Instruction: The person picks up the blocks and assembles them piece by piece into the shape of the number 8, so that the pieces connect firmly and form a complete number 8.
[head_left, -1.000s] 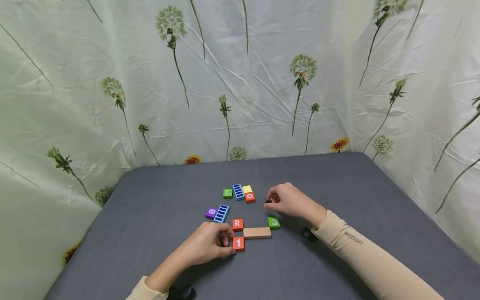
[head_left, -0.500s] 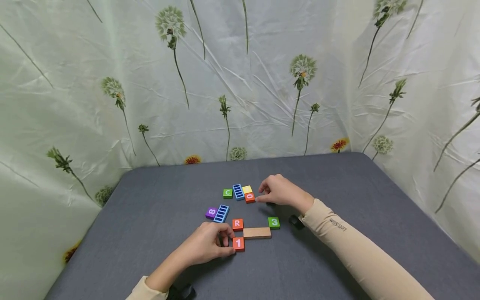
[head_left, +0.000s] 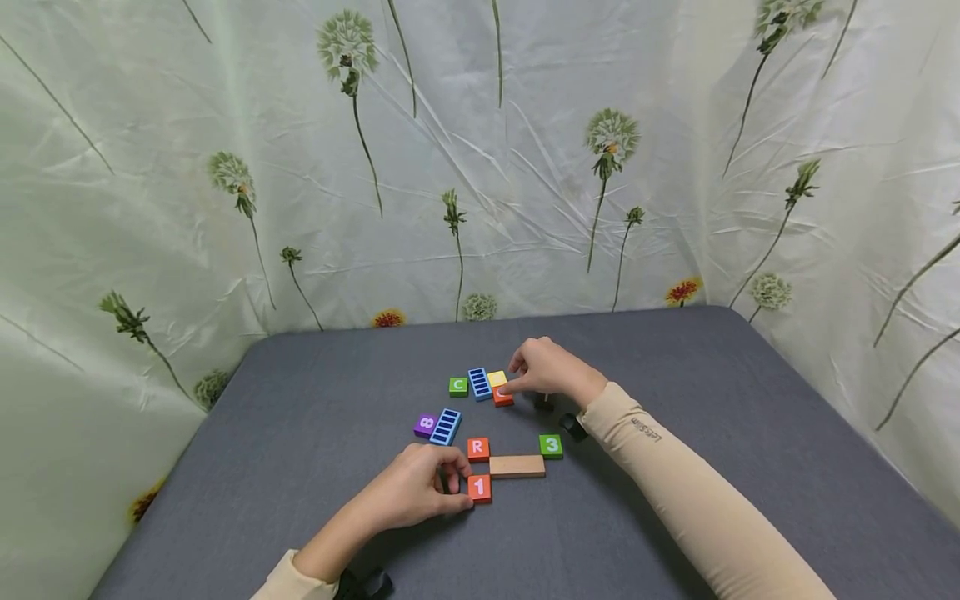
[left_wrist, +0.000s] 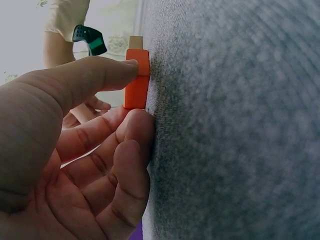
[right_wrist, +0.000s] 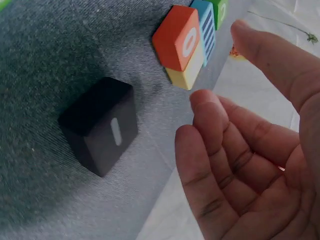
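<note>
My left hand (head_left: 420, 482) pinches the orange block marked 1 (head_left: 480, 488) between thumb and index finger, with the block lying on the table. In the left wrist view, the thumb lies on the orange block's (left_wrist: 137, 92) side. My right hand (head_left: 555, 369) hovers over the far group with nothing held and loosely bent fingers. Just beneath it is the orange block marked 0 (right_wrist: 180, 40), touching a yellow block (right_wrist: 187, 70) and a blue striped block (right_wrist: 207, 32). A black block (right_wrist: 100, 125) stands on the table below the right palm.
An orange R block (head_left: 477, 449), a wooden plank (head_left: 517, 467) and a green 3 block (head_left: 551, 446) lie by the 1 block. Left of them are a purple 8 block (head_left: 425, 425) and another blue striped block (head_left: 446, 427). A green C block (head_left: 458, 387) lies farther back.
My right hand has let go of the black block and moved left and away, to above the orange 0 block. My left hand stays at the 1 block.
</note>
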